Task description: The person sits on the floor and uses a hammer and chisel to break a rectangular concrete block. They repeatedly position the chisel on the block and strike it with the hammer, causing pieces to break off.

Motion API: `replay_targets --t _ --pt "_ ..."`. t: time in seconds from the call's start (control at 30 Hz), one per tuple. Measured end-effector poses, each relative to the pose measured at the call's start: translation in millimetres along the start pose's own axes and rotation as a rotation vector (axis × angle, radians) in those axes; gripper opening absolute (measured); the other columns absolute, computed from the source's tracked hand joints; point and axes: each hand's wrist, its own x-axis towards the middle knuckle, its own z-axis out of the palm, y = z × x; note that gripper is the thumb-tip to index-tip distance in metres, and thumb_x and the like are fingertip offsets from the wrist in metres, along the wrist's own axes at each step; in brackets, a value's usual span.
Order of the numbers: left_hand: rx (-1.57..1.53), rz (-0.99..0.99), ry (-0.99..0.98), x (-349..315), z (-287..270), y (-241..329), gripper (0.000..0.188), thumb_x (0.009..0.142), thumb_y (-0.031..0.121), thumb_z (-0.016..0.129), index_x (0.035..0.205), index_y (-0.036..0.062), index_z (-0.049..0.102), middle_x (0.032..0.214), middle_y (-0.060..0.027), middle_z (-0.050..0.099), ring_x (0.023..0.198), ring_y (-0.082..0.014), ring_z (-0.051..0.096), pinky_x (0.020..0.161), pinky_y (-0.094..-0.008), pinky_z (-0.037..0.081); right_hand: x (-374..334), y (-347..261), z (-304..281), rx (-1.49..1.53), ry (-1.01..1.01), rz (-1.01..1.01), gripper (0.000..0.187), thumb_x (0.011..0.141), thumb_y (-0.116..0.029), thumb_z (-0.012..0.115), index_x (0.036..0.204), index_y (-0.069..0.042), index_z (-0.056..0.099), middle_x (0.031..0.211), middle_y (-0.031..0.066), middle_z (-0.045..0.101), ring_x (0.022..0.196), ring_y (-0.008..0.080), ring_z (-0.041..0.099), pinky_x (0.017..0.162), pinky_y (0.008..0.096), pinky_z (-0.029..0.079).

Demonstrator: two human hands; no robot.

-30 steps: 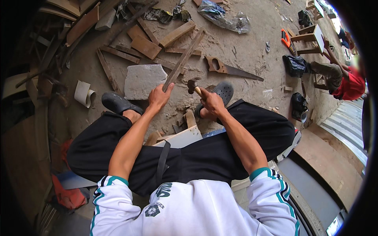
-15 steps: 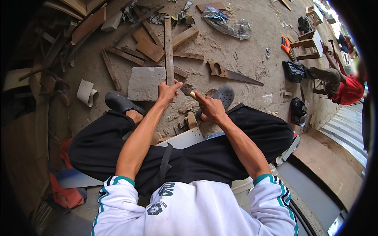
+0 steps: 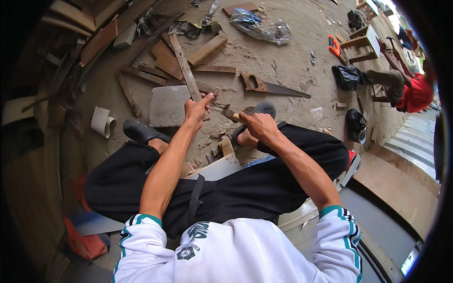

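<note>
Wood strip (image 3: pixel 183 63) swung toward 11 o'clock, our left hand (image 3: pixel 195 112) gripping it, right hand (image 3: pixel 260 125) gripping hammer (image 3: pixel 228 112); misaimed blow could bruise us.

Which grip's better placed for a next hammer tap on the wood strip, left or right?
Right, most likely: the right grip holds the hammer by its handle, head toward the strip side. The left grip is occupied, closed around the wood strip near one end.

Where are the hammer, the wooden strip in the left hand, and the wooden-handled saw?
Hammer (image 3: pixel 230 113): head view, on its metal head.
Wooden strip (image 3: pixel 184 66): head view, about midway along its face.
Wooden-handled saw (image 3: pixel 277 88): head view, on its blade.
</note>
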Motion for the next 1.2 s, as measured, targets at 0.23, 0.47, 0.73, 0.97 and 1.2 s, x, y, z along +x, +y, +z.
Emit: replay_targets --t 0.23,0.47,0.73,0.97,1.2 --pt "0.1 0.047 -0.028 30 111 -5 0.04 0.076 0.018 0.083 0.1 0.0005 0.056 0.078 -0.0074 0.064 0.055 -0.0104 0.055 0.046 -0.0255 0.045 -55 75 -68 -0.121 -0.097 0.203 0.027 0.079 -0.006 0.061 0.105 -0.008 0.066 0.084 0.0156 0.07 0.078 0.0338 0.07 0.065 0.0445 0.056" --pt "0.264 0.053 -0.018 90 239 -33 0.031 0.077 0.015 0.081 0.09 0.0013 0.057 0.066 -0.0057 0.061 0.049 -0.0128 0.056 0.042 -0.0286 0.043 -87 171 -129 0.24 0.132 0.532 0.035 0.077 -0.009 0.063 0.112 -0.013 0.064 0.094 0.0185 0.068 0.091 0.0376 0.065 0.08 0.0469 0.051" --pt "0.534 0.022 -0.067 149 312 -58 0.035 0.077 0.024 0.081 0.093 0.002 0.058 0.065 -0.0065 0.062 0.053 -0.0146 0.059 0.046 -0.0313 0.046 -88 209 -157 0.488 0.269 0.671 0.049 0.079 -0.012 0.07 0.127 -0.009 0.059 0.067 0.0141 0.059 0.05 0.02 0.055 0.049 0.0374 0.045" --pt "0.533 0.074 -0.253 182 282 -56 0.033 0.08 0.026 0.079 0.094 0.0049 0.058 0.066 -0.0027 0.06 0.052 -0.0114 0.058 0.044 -0.0284 0.045 -79 214 -154 0.469 0.241 0.603 0.046 0.079 -0.013 0.07 0.123 -0.006 0.059 0.072 0.0179 0.062 0.061 0.0255 0.06 0.062 0.0397 0.049" --pt "0.57 0.135 -0.339 117 196 -32 0.033 0.083 0.033 0.076 0.086 0.0042 0.059 0.062 -0.0017 0.058 0.047 -0.0106 0.054 0.044 -0.0297 0.043 -83 200 -158 0.416 0.222 0.615 0.044 0.078 -0.014 0.07 0.12 -0.004 0.06 0.077 0.0199 0.064 0.066 0.0296 0.063 0.064 0.0412 0.05"
